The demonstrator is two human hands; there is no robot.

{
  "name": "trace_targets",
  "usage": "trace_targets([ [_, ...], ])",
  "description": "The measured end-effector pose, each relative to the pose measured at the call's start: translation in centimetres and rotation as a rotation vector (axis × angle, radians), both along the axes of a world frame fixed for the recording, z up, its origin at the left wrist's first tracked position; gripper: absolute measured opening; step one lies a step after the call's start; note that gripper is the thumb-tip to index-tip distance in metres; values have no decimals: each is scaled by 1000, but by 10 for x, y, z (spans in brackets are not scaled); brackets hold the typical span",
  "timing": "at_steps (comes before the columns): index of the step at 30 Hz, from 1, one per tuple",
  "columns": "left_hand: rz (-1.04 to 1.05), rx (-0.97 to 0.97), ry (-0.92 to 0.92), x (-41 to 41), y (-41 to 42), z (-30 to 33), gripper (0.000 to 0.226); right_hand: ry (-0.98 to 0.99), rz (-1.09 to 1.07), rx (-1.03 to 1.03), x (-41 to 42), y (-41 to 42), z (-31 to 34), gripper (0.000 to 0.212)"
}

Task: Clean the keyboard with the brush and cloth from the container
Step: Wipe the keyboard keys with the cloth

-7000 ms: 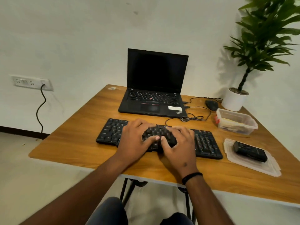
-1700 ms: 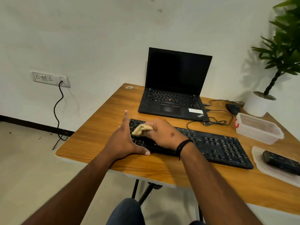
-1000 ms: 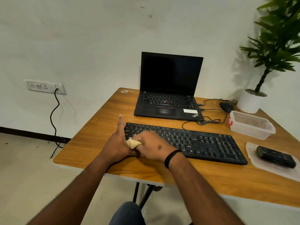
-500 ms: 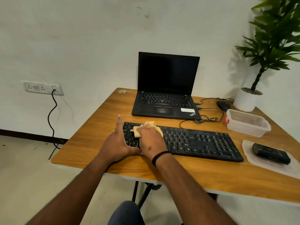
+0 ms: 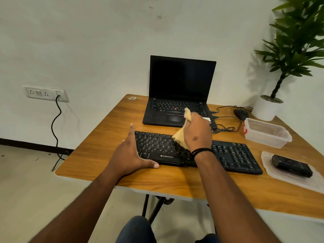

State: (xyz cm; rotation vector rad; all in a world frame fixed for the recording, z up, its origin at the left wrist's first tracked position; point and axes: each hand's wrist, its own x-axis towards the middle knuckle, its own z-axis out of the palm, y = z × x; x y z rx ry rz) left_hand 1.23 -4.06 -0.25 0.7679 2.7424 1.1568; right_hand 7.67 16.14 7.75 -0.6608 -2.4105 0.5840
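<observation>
A black keyboard (image 5: 233, 155) lies across the wooden table (image 5: 98, 155). My left hand (image 5: 129, 153) braces its left end, palm against the edge, thumb along the front, fingers straight. My right hand (image 5: 197, 132) is raised above the middle of the keyboard, closed on a yellow cloth (image 5: 180, 137) that hangs down to the keys and sticks out above my fist. A clear plastic container (image 5: 266, 134) stands at the right. Its lid (image 5: 294, 181) lies nearer me with a black brush (image 5: 292, 165) on it.
An open black laptop (image 5: 177, 95) stands behind the keyboard. A black mouse (image 5: 241, 114) and coiled cables (image 5: 223, 128) lie to its right. A potted plant (image 5: 268, 106) occupies the far right corner. A wall socket (image 5: 45, 93) with a hanging cord is at the left.
My right hand has lifted off the keyboard's left part and moved right and up with the cloth, which now dangles. My left hand stays at the keyboard's left end.
</observation>
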Motion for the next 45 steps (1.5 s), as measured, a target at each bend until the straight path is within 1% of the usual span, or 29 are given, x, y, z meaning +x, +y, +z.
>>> trace_targets([
  [1,2,-11,13,1,1,0,167,39,-65,46,-7,2,-5,24],
  [3,10,-23,25,1,2,1,166,26,2,120,-18,-3,-18,28],
  [5,14,-32,27,1,2,1,166,-72,163,108,-26,-16,-33,26],
  [7,21,-38,33,0,2,1,166,-234,309,96,-25,-30,-49,30],
  [8,23,-39,35,0,2,1,166,-296,347,124,-23,-36,-54,33],
  [9,24,-40,37,1,2,0,166,-316,373,157,-21,-39,-60,36],
  [11,24,-37,42,1,2,0,166,-278,431,84,-10,-41,-59,40],
  [13,18,-30,39,0,2,0,165,-272,518,45,7,-41,-53,39],
  [16,21,-25,29,0,2,0,166,-308,643,41,36,-37,-45,33],
  [18,17,-22,27,0,3,1,167,-304,691,-61,47,-26,-40,25],
  [20,9,-24,22,1,3,1,167,-240,629,-258,47,-12,-35,20],
  [21,8,-28,20,1,2,2,166,-162,529,-303,44,-5,-34,21],
  [24,10,-41,27,2,3,2,166,75,110,-180,31,-2,-31,22],
  [25,13,-47,30,2,3,2,166,124,25,-166,27,-8,-32,22],
  [26,17,-54,33,2,3,2,166,167,0,-166,22,-16,-36,25],
  [28,24,-58,35,3,4,3,165,211,88,-171,13,-35,-48,37],
  [29,25,-54,40,3,4,3,164,180,170,-167,9,-44,-55,40],
  [30,26,-48,48,3,4,3,162,105,265,-130,8,-53,-62,42],
  [32,21,-42,67,2,4,2,155,-98,437,49,11,-67,-73,45],
  [33,22,-42,74,1,4,1,150,-151,512,129,14,-69,-77,47],
  [34,23,-44,82,0,4,-1,147,-162,571,143,18,-69,-78,48],
  [36,20,-46,98,-2,4,-2,144,-157,656,62,28,-62,-74,45],
  [38,14,-54,103,-2,4,-2,148,-178,713,37,41,-51,-69,38],
  [40,19,-61,82,-1,4,-1,153,-212,729,30,55,-38,-60,28],
  [42,22,-59,56,1,4,1,160,-222,677,-6,63,-20,-49,24],
  [43,25,-59,48,1,4,2,163,-179,611,-46,63,-10,-44,23],
  [45,27,-64,46,2,4,3,165,5,364,-110,57,6,-32,22],
])
